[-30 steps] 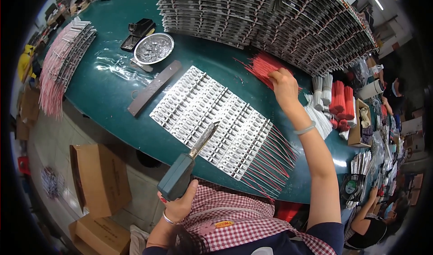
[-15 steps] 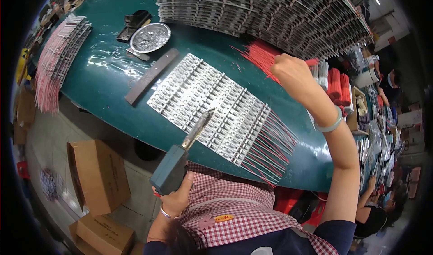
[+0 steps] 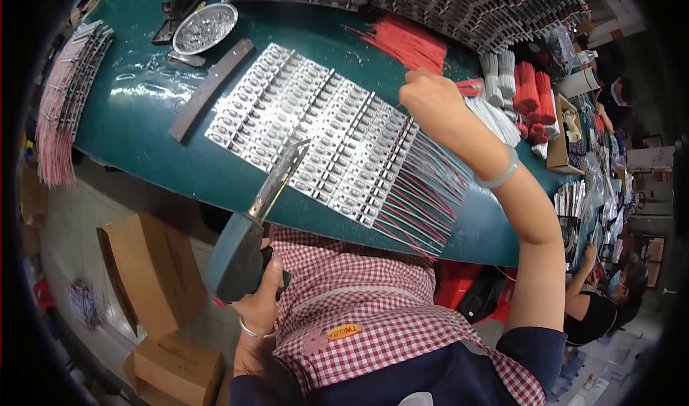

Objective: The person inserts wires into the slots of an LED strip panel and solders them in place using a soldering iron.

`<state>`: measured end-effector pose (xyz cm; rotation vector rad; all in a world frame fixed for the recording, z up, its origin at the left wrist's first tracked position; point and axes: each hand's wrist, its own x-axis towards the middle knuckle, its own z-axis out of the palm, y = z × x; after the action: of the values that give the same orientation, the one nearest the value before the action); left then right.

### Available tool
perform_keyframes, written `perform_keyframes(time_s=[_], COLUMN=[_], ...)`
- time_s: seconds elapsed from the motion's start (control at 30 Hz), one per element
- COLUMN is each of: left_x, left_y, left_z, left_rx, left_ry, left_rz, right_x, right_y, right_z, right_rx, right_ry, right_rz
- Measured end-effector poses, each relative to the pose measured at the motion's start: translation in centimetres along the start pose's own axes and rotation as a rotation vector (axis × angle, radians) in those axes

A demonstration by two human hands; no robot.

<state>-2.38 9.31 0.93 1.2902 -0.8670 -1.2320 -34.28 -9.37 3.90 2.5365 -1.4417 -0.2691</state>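
In my left hand [image 3: 264, 297] is a soldering gun [image 3: 233, 259] with a dark green body and a long metal nose; its tip points over the middle of a silvery panel of small metal parts [image 3: 316, 129]. The panel lies aslant on the green table [image 3: 136, 129]. Red and white wires [image 3: 423, 194] fan out from its right edge. My right hand [image 3: 434, 103] is closed at the panel's far right corner, its fingertips pinched; whatever they hold is hidden.
Loose red wires [image 3: 405, 43] lie beyond my right hand, with wire bundles [image 3: 527, 90] to the right. A dark metal bar [image 3: 212, 90] and a silver bowl [image 3: 206, 29] sit left of the panel. Wired panels [image 3: 68, 104] are stacked far left; more rise behind [image 3: 474, 7].
My right hand has moved from the loose red wires toward the panel's far right corner. The soldering gun keeps about the same place over the panel. The whole view has shifted.
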Motion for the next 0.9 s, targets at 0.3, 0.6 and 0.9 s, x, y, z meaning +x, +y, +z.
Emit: perform_keyframes(time_s=[0.3, 0.6, 0.9], left_x=[-0.6, -3.1, -3.4], left_y=[-0.3, -2.3, -2.0], left_z=[-1.4, -4.8, -4.9], left_rx=[0.011, 0.298, 0.52], left_ry=[-0.035, -0.126, -0.169], left_rz=[-0.177, -0.006, 0.081], right_x=[-6.9, -7.7, -8.0], right_y=[-11.5, -17.1, -17.8], right_z=[0.5, 1.7, 2.2], right_rx=[0.75, 0.782, 0.721], right_ry=[0.45, 0.58, 0.549], right_rz=[0.103, 0.129, 0.106])
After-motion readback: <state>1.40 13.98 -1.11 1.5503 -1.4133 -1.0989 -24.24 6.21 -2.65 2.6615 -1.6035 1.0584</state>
